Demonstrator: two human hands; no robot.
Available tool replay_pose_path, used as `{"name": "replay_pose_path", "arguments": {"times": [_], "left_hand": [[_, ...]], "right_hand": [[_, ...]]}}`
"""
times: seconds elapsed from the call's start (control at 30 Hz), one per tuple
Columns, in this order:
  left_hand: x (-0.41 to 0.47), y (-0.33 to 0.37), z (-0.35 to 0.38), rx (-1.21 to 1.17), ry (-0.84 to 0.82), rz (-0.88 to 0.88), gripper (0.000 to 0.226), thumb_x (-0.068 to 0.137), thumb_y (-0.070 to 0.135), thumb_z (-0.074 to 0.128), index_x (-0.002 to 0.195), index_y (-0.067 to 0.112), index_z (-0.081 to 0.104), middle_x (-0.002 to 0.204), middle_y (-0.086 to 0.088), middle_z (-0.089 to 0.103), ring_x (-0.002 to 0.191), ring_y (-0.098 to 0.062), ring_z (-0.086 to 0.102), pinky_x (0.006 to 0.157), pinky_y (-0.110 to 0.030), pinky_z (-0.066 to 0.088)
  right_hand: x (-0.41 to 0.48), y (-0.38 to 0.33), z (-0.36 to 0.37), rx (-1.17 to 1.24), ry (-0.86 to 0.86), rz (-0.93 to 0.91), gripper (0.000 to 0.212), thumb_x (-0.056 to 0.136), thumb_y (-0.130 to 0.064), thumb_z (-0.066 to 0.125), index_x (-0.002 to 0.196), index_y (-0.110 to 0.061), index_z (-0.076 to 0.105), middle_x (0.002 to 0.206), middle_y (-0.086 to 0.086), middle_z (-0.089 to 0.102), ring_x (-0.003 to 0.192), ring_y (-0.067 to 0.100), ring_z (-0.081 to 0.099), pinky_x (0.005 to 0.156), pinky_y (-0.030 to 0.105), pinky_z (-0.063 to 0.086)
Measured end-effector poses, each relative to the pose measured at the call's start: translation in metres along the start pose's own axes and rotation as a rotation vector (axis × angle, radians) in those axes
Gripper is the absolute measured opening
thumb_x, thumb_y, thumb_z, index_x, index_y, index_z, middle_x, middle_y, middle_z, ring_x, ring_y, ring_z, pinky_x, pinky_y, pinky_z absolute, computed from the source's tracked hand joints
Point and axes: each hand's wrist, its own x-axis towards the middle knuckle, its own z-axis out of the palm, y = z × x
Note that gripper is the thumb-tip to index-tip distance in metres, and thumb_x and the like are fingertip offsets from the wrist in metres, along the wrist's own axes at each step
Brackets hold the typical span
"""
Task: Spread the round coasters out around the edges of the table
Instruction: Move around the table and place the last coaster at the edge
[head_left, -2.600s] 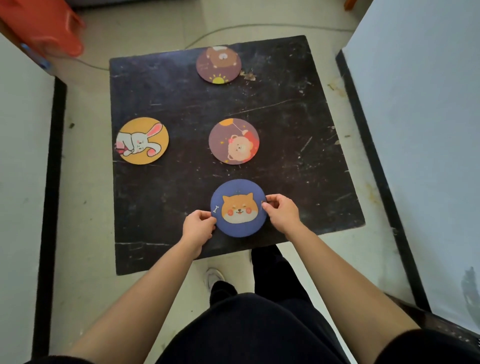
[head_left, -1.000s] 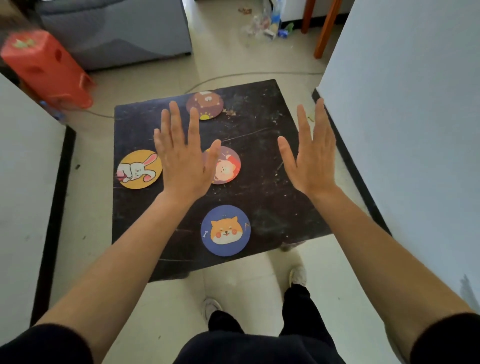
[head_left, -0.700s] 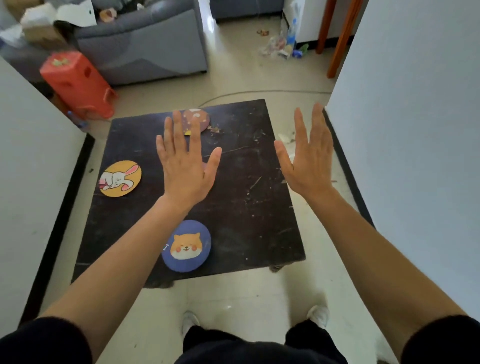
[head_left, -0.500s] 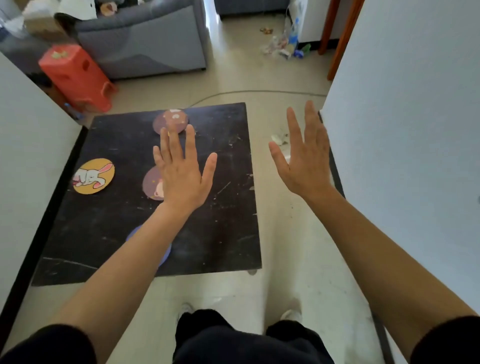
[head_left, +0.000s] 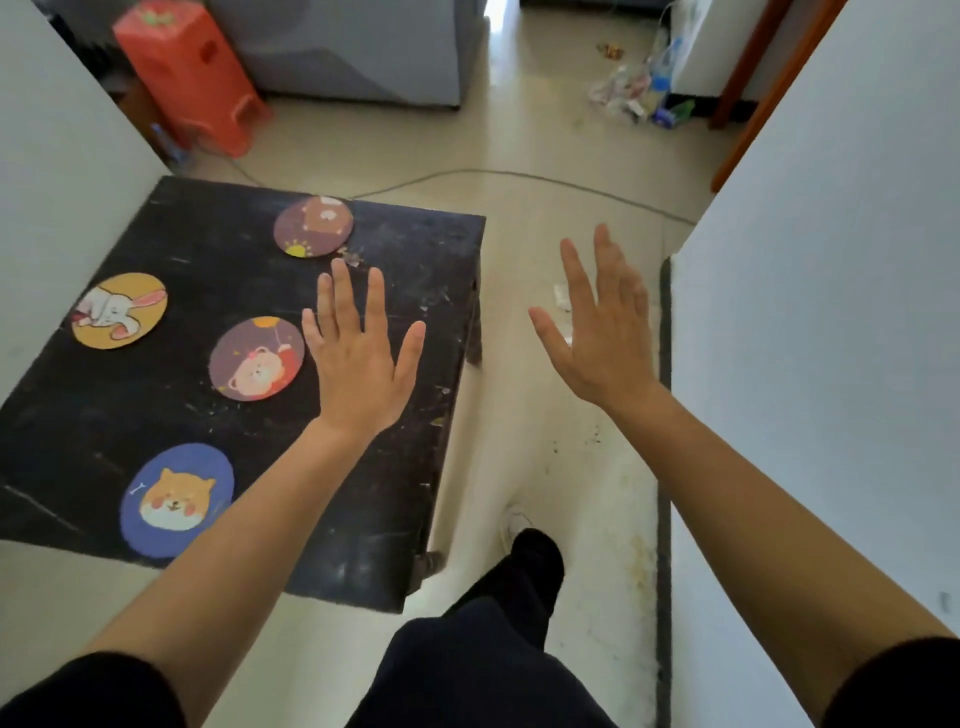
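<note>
Several round coasters lie flat on a low black table (head_left: 405, 447). A blue dog coaster (head_left: 176, 500) sits at the near edge, a yellow rabbit coaster (head_left: 119, 309) at the left edge, a brown bear coaster (head_left: 313, 226) at the far edge, and a purple bear coaster (head_left: 256, 358) in the middle. My left hand (head_left: 361, 358) hovers open above the table's right part, fingers spread, holding nothing. My right hand (head_left: 597, 327) is raised open over the floor, right of the table.
White walls (head_left: 831, 312) stand close on the right and the left (head_left: 47, 182). An orange plastic stool (head_left: 192, 73) and a grey sofa (head_left: 358, 47) are beyond the table. A cable (head_left: 519, 174) crosses the tiled floor; litter (head_left: 639, 88) lies at the far right.
Both hands let go of the blue dog coaster at the near edge and rose open, palms down. The view swung right, so the table now sits at the left.
</note>
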Motion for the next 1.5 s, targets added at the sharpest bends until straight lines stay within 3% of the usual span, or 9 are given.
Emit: {"name": "replay_pose_path", "arguments": {"times": [0.2, 0.43, 0.9, 1.07, 1.2, 1.3, 1.37, 1.43, 1.5], "left_hand": [[0.065, 0.018, 0.028, -0.028, -0.037, -0.160, 0.072, 0.098, 0.061, 0.021, 0.156, 0.021, 0.007, 0.166, -0.013, -0.005, 0.152, -0.032, -0.006, 0.119, -0.057, 0.002], [0.080, -0.015, 0.008, -0.049, -0.051, -0.390, 0.073, 0.095, 0.066, 0.015, 0.156, 0.027, 0.006, 0.167, -0.007, -0.006, 0.152, -0.030, -0.006, 0.118, -0.053, -0.003], [0.046, -0.128, 0.076, -0.470, 0.040, -1.305, 0.063, 0.101, 0.047, 0.032, 0.156, 0.024, 0.015, 0.165, -0.013, 0.007, 0.150, -0.033, 0.007, 0.118, -0.050, 0.012], [0.056, -0.170, 0.101, -0.808, 0.315, -1.715, 0.058, 0.100, 0.042, 0.039, 0.150, 0.013, 0.033, 0.159, -0.012, 0.030, 0.144, -0.026, 0.029, 0.117, -0.036, 0.021], [0.064, -0.200, 0.114, -0.949, 0.566, -1.913, 0.058, 0.097, 0.040, 0.044, 0.149, 0.016, 0.035, 0.152, -0.007, 0.041, 0.131, -0.024, 0.047, 0.112, -0.047, 0.036], [0.072, -0.204, 0.122, -1.006, 0.705, -1.968, 0.057, 0.095, 0.035, 0.047, 0.146, 0.013, 0.036, 0.129, -0.010, 0.056, 0.094, -0.014, 0.057, 0.090, -0.038, 0.048], [0.074, -0.200, 0.127, -1.006, 0.718, -1.994, 0.060, 0.093, 0.034, 0.051, 0.144, 0.007, 0.037, 0.111, -0.013, 0.059, 0.090, -0.019, 0.059, 0.081, -0.037, 0.049], [0.073, -0.190, 0.129, -1.011, 0.738, -2.016, 0.042, 0.090, 0.031, 0.059, 0.125, 0.010, 0.053, 0.093, -0.008, 0.057, 0.082, -0.021, 0.054, 0.070, -0.035, 0.047], [0.071, -0.176, 0.131, -1.000, 0.740, -2.025, 0.016, 0.085, 0.027, 0.068, 0.096, 0.017, 0.062, 0.082, -0.003, 0.058, 0.073, -0.018, 0.051, 0.063, -0.032, 0.046]], "right_hand": [[0.103, 0.025, 0.018, 0.000, -0.098, -0.125, 0.076, 0.097, -0.064, 0.030, 0.159, -0.026, 0.006, 0.168, 0.012, -0.002, 0.154, 0.033, 0.005, 0.121, 0.045, -0.001], [0.197, -0.047, 0.047, 0.065, -0.211, -0.344, 0.075, 0.097, -0.062, 0.030, 0.157, -0.021, 0.010, 0.167, 0.016, 0.006, 0.152, 0.036, 0.015, 0.122, 0.049, 0.013], [0.235, -0.216, 0.218, 0.308, -0.824, -0.740, 0.072, 0.098, -0.056, 0.039, 0.156, -0.019, 0.017, 0.158, 0.009, 0.036, 0.142, 0.032, 0.040, 0.108, 0.049, 0.040], [0.245, -0.272, 0.274, 0.398, -1.290, -0.512, 0.066, 0.099, -0.043, 0.049, 0.154, -0.014, 0.029, 0.140, 0.003, 0.060, 0.131, 0.027, 0.053, 0.105, 0.037, 0.040], [0.240, -0.305, 0.305, 0.452, -1.391, -0.423, 0.063, 0.099, -0.035, 0.052, 0.153, -0.011, 0.032, 0.099, -0.013, 0.065, 0.121, 0.022, 0.058, 0.095, 0.029, 0.041], [0.232, -0.316, 0.315, 0.520, -1.485, -0.318, 0.065, 0.096, -0.034, 0.054, 0.153, -0.011, 0.032, 0.103, -0.008, 0.064, 0.111, 0.024, 0.062, 0.105, 0.041, 0.046], [0.230, -0.315, 0.316, 0.534, -1.509, -0.295, 0.059, 0.094, -0.036, 0.058, 0.146, -0.012, 0.043, 0.099, -0.007, 0.062, 0.100, 0.021, 0.057, 0.099, 0.040, 0.048], [0.233, -0.308, 0.315, 0.510, -1.496, -0.322, 0.032, 0.093, -0.038, 0.060, 0.119, -0.018, 0.061, 0.092, -0.006, 0.060, 0.092, 0.019, 0.055, 0.083, 0.032, 0.045], [0.236, -0.297, 0.310, 0.529, -1.480, -0.324, 0.031, 0.093, -0.040, 0.061, 0.111, -0.017, 0.071, 0.093, -0.003, 0.066, 0.089, 0.019, 0.060, 0.079, 0.031, 0.047]]}}
